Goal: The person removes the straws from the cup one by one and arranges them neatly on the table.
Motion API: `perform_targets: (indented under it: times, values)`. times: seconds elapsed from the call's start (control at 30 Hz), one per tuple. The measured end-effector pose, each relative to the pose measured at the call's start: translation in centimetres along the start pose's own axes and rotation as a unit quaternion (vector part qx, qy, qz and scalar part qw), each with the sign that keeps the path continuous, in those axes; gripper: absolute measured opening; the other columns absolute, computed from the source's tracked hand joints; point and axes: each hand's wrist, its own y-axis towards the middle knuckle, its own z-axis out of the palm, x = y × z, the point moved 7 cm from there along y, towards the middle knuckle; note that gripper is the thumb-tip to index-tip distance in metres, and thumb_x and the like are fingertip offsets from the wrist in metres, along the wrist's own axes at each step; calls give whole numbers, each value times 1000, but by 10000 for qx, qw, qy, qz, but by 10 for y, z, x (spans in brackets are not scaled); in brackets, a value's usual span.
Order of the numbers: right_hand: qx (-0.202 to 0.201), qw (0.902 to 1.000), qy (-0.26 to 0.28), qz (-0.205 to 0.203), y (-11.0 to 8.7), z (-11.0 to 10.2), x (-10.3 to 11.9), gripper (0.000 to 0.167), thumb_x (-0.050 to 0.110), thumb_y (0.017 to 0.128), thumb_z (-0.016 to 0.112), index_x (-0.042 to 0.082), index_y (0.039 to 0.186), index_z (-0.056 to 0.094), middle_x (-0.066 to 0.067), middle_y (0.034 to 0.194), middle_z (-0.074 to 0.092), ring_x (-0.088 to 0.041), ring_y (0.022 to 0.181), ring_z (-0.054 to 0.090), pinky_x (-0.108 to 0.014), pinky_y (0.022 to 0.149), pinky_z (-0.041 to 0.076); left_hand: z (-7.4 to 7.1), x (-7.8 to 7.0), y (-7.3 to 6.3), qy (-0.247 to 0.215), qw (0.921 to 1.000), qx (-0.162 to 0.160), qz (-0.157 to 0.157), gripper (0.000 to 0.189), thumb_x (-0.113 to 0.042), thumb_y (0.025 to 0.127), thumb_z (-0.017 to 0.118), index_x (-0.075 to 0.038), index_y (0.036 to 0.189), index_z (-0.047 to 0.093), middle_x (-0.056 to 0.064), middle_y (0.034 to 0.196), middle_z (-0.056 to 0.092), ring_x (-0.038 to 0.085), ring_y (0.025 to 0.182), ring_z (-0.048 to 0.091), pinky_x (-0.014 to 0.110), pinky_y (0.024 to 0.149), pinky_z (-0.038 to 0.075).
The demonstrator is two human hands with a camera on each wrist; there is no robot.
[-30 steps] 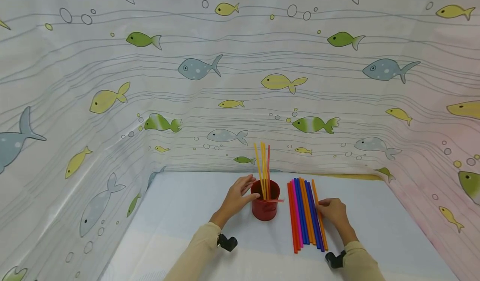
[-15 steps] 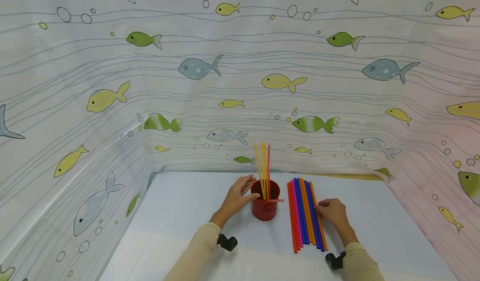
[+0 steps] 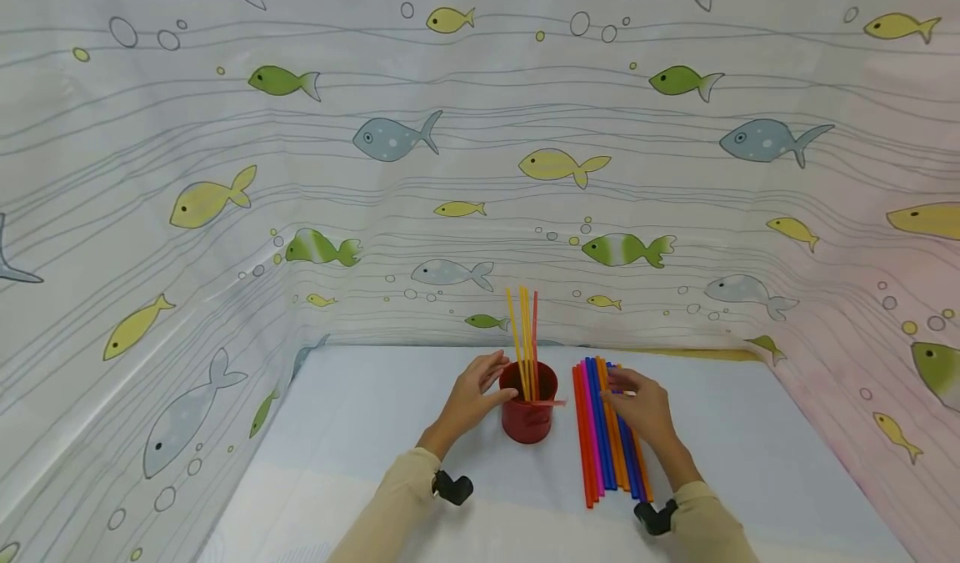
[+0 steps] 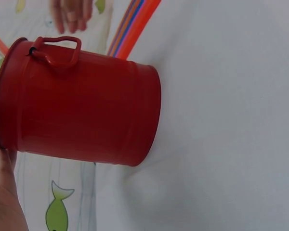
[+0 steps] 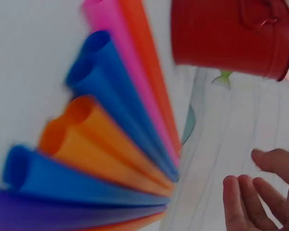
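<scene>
A small red metal bucket [image 3: 527, 419] with a side handle stands on the white table. My left hand [image 3: 474, 390] holds its left side, thumb at the near rim and fingers round the back. In the bucket stand several thin yellow straws [image 3: 527, 338] and a red straw [image 3: 535, 329]; a bent red end pokes over the rim. To its right lies a row of thick straws [image 3: 600, 429] in red, pink, blue, orange and purple. My right hand [image 3: 641, 400] hovers over the row's right half, fingers loosely bent, nothing between them in the right wrist view.
A curtain [image 3: 480, 213] printed with fish encloses the white table [image 3: 360, 429] at the back and both sides. Each wrist wears a small black camera, such as the left camera [image 3: 453, 488].
The outer orange straw has moved left against the row, and my right hand has let it go. That hand has since shifted left over the straws. My left hand stays at the bucket.
</scene>
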Motion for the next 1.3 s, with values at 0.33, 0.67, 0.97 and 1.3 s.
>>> perform_targets:
  times: [0.33,0.67,0.97,1.3]
  values:
    - [1517,9815,1057,-499,-2,54,46,80,35,74,86,8,140,51,-14,136,56,-39,119,57,-45,90,54,-1,1,-1,94,9999,-29,75,73,-20,84,77,-3,145,41,11,134,52,22,128,51,25,102,44]
    - [1333,9761,1293,-1131,8,67,79,85,22,69,90,8,142,49,-9,142,52,-27,130,49,-43,102,45,4,-5,1,88,9999,34,-34,70,-5,85,75,2,145,38,21,136,48,31,130,48,37,105,42]
    - [1549,9786,1047,-856,10,73,85,98,30,65,92,7,147,43,-12,144,48,-28,133,45,-44,105,42,2,-5,1,105,9999,10,-41,71,-11,84,76,-3,145,40,16,135,50,25,129,50,31,104,43]
    - [1376,9842,732,-846,10,79,84,104,34,63,93,11,149,39,-8,142,49,-24,133,46,-40,106,42,0,-1,2,146,9998,-17,100,72,-18,85,76,-2,145,41,14,133,51,23,127,52,29,102,45]
